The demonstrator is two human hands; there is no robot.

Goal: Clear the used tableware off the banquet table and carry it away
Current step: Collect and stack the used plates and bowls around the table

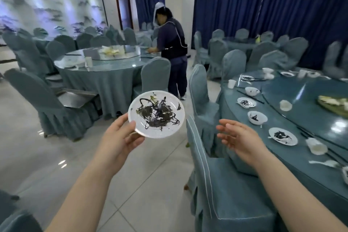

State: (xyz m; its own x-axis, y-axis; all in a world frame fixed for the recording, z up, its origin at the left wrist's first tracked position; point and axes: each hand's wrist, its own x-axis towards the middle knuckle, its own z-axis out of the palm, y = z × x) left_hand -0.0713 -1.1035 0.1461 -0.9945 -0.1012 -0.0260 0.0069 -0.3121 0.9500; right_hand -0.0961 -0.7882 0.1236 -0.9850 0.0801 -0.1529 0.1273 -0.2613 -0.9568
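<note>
My left hand (120,137) pinches the dirty plate (156,114) at its rim, held level over the floor so the scraps stay put. My right hand (239,137) hangs empty, fingers (224,128) loose, near the surface (282,156) where used bowls wait.

A: Which parts of the plate (156,114) are concealed?

B: Its lower left rim lies under the thumb of the left hand (120,137); the fingers beneath it are mostly hidden by the plate.

A: And the near surface (293,156)?

B: The right edge of the view cuts it off, along with a dish (345,174) and the centrepiece (334,103). A chair back (199,149) hides the cloth's near drop.

A: The far items?

B: The wares on the far surface (105,66) are too small and blurred to identify. The other person (172,47) stands turned away, hands hidden behind the body and chairs.
</note>
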